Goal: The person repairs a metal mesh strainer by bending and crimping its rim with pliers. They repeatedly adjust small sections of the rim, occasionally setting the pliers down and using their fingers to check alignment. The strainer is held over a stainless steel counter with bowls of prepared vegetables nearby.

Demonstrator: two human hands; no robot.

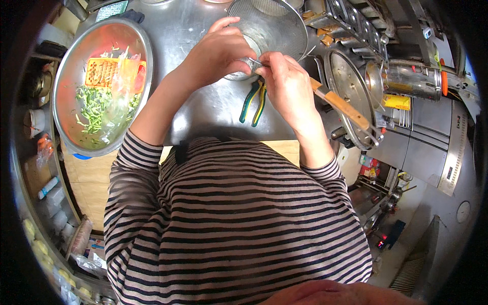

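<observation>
Our right hand (292, 91) pinches the wooden-handled tool (345, 108); whether our left hand (218, 51) grips, we cannot tell. It looks light, stiff, best held by its wood.

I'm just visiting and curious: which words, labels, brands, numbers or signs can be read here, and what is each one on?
None is clear enough to quote.
Pale green card, upper left: marks too small to read.
Pale strip, far right: dark marks, too blurred.
Round pale dial, lower right: any marks too small.
Pliers with green-and-yellow handles: no lettering I can make out.
</observation>
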